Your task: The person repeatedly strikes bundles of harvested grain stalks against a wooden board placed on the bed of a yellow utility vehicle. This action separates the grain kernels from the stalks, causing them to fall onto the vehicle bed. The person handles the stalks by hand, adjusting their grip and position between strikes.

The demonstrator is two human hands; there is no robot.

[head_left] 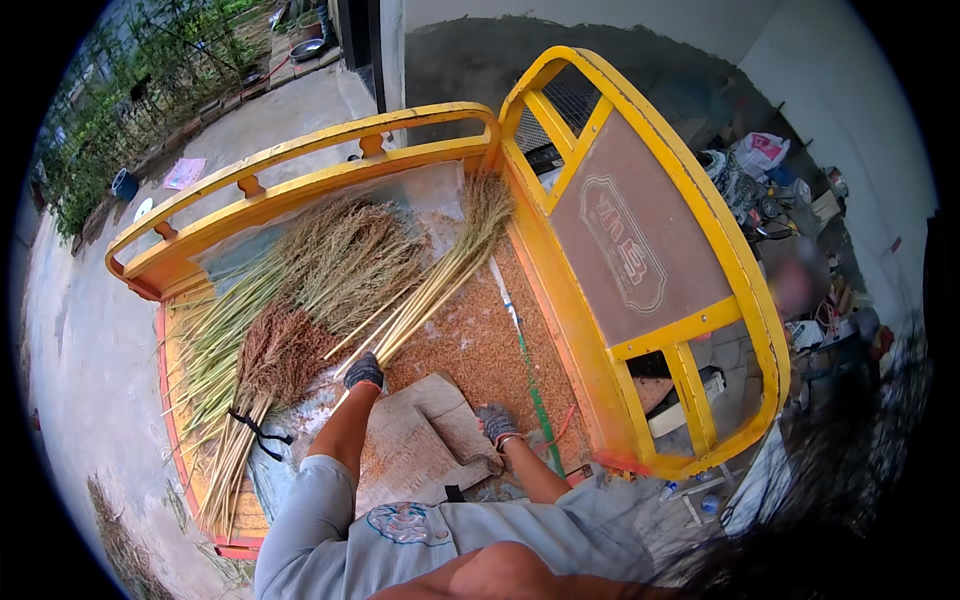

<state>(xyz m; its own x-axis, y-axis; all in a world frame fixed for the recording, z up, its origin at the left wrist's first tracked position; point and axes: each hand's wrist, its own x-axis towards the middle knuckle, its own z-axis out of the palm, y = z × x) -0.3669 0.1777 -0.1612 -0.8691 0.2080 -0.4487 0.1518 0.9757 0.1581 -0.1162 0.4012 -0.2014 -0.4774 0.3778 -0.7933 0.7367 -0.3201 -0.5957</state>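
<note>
My left hand (363, 371), in a dark grey glove, is closed around the lower ends of a loose bunch of pale stalks (425, 305). The stalks slant away to the upper right, their bushy seed heads (487, 205) lying by the far corner of the yellow cart bed. My right hand (497, 424), gloved in grey, rests at the right edge of a worn wooden board (400, 450), its fingers apart and no object visible in them. Reddish-brown loose seeds (520, 290) cover the bed around the board.
Left of my hands lie a heap of green-tan seed-head stalks (345, 250) and a reddish bunch (280, 350), with a black strap (258, 432) across its stems. Yellow rails (300, 140) and a tall yellow-framed panel (640, 210) bound the cart. Clutter (765, 200) lines the right wall.
</note>
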